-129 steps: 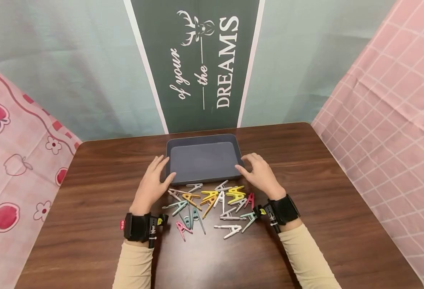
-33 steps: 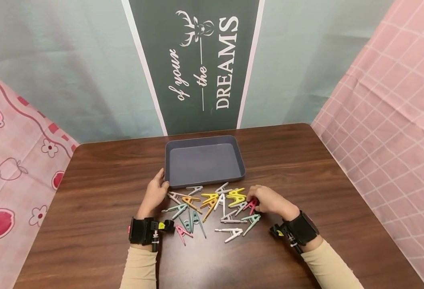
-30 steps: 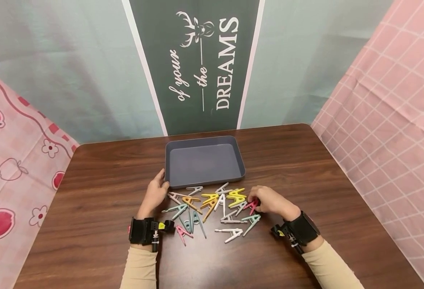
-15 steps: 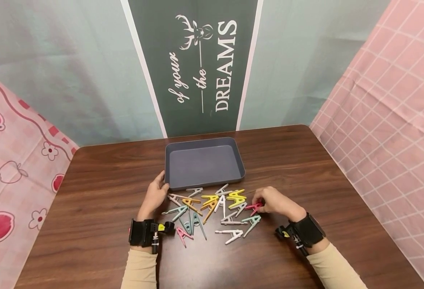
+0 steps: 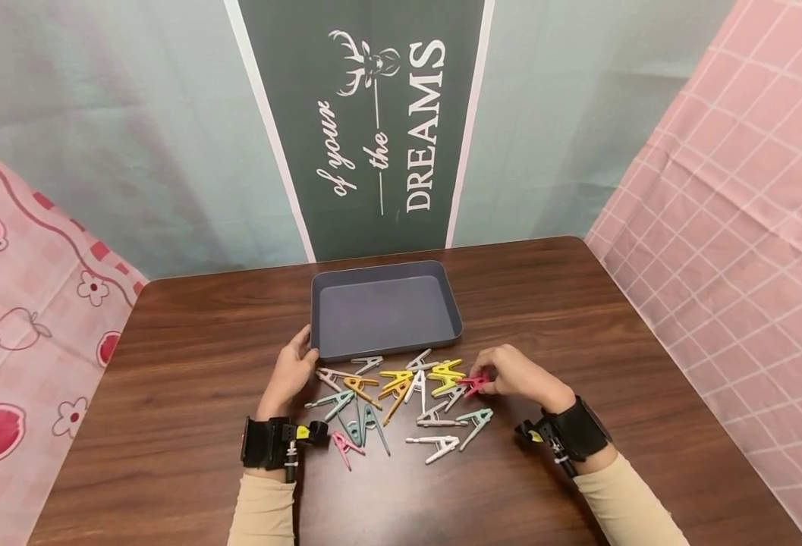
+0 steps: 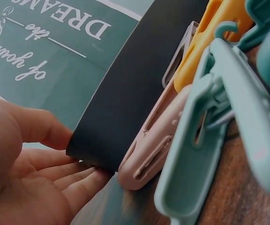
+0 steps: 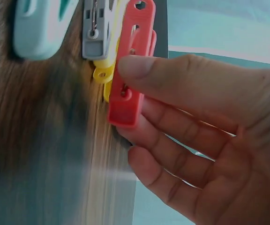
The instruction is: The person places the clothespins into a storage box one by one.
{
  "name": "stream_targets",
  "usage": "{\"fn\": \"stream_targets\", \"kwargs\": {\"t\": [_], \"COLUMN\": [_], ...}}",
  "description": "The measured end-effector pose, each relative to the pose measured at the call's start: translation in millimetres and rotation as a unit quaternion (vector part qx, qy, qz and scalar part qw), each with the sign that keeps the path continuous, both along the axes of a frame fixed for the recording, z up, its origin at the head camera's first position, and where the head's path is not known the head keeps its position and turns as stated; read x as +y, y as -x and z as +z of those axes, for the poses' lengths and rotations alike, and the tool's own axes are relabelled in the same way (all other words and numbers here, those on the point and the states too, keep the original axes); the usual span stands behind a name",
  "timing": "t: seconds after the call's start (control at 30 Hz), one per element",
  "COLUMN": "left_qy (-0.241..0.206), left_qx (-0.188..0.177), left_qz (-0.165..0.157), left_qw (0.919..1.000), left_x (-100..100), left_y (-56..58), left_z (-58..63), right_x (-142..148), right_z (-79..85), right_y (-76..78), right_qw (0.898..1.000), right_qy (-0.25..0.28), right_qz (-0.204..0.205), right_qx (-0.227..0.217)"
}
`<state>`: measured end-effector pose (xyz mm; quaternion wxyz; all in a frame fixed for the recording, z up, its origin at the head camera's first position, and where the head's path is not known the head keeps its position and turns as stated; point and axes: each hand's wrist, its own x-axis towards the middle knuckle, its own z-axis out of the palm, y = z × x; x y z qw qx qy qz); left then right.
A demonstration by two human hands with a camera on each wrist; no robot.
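Note:
My left hand (image 5: pixel 293 374) rests against the left front corner of the dark grey tray (image 5: pixel 385 352). In the left wrist view, its thumb and fairly straight fingers (image 6: pixel 86 187) touch the tray's end, some fingertips hidden behind it. My right hand (image 5: pixel 520 377) pinches a red clothespin (image 5: pixel 473 385) at the right side of the clothespin pile. The right wrist view has the thumb lying across this red clothespin (image 7: pixel 129 105), with fingers curled beneath. Nearest to it are a grey clothespin (image 5: pixel 451 396) and yellow clothespins (image 5: pixel 446 370).
Several clothespins lie in front of the tray, among them an orange one (image 5: pixel 363 387), a white one (image 5: pixel 436 444), a pink one (image 5: pixel 346 447) and a mint one (image 5: pixel 476 425). The wooden table (image 5: pixel 196 364) is bordered by fabric at the back and both sides.
Since the oldest frame, my right hand has left the tray and taken a red clothespin, shifting it right, then slightly back left. My left hand has moved down to the tray's front corner.

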<state>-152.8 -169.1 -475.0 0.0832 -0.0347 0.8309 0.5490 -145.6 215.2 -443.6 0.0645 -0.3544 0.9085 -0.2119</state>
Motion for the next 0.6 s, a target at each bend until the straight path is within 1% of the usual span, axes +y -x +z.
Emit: {"fn": "stream_targets", "kwargs": {"t": [0.17,0.4,0.6], "left_qy": [-0.021,-0.019,-0.017], "left_qx": [0.002,-0.002,-0.008], "left_qz": [-0.004,0.001,-0.001], "left_qw": [0.9998,0.9998,0.9998], "left_x": [-0.3,-0.8,-2.4], "left_y": [1.2,1.7,0.4], "left_z": [-1.7,-3.0,-1.4], "right_x": [-7.1,-19.5,-26.9], "right_z": [3.4,18.1,29.1], "right_y": [5.1,13.5,18.8], "right_qw": [1.000,0.999,0.997], "right_qy": [0.014,0.017,0.036], "right_qz": [-0.008,-0.042,-0.071], "right_qx": [0.008,0.016,-0.004]}}
